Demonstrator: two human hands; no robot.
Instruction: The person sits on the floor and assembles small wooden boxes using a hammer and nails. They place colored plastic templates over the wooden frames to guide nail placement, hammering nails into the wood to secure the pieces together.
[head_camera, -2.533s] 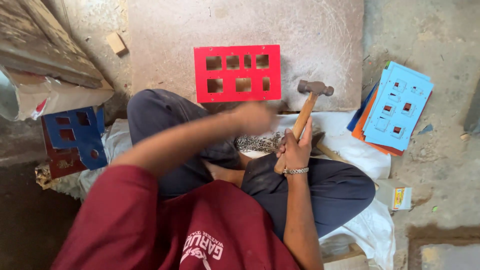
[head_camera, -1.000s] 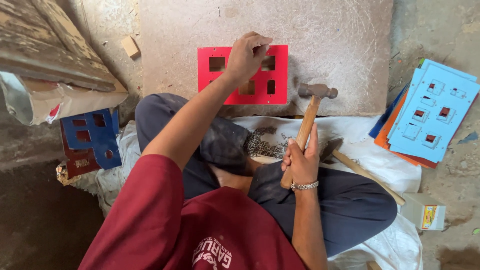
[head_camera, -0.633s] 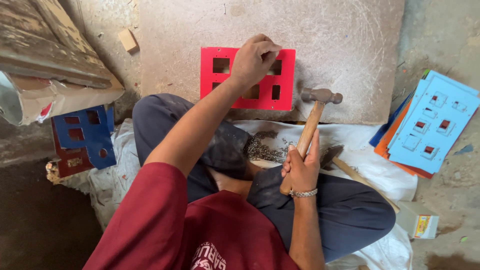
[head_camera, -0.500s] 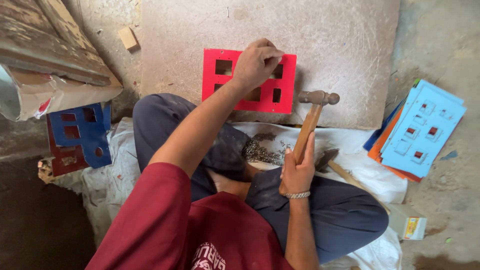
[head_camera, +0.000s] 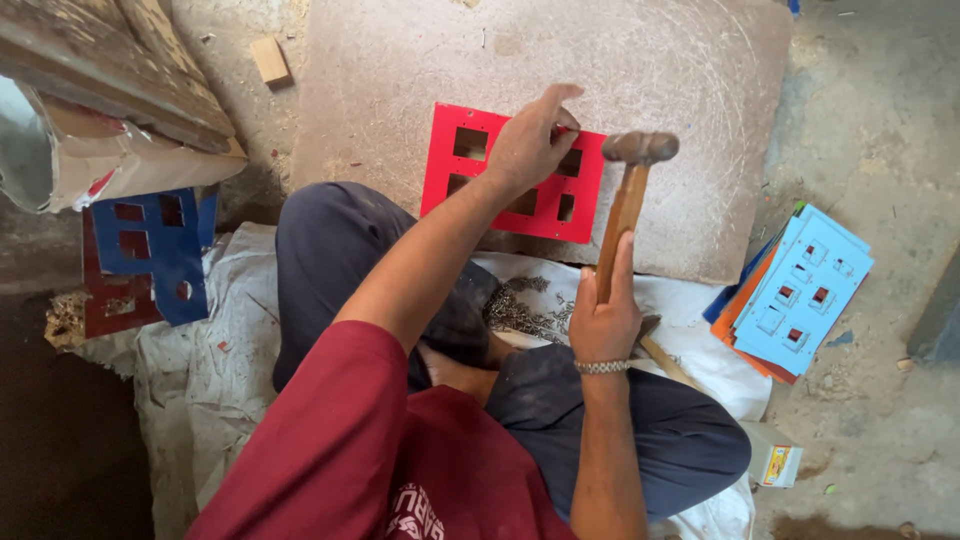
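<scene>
Left hand (head_camera: 528, 150), fingers pinched, pins red cutout plate (head_camera: 512, 172) flat on board (head_camera: 700, 80), frame centre; right hand (head_camera: 604, 322) grips hammer (head_camera: 628, 195) upright, head poised beside plate.

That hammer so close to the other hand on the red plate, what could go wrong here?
The left hand rests on the red plate, right beside the raised hammer held by the right hand; a stray blow might hit its fingers. The plate lies loose on the board, so it may shift when struck.
</scene>
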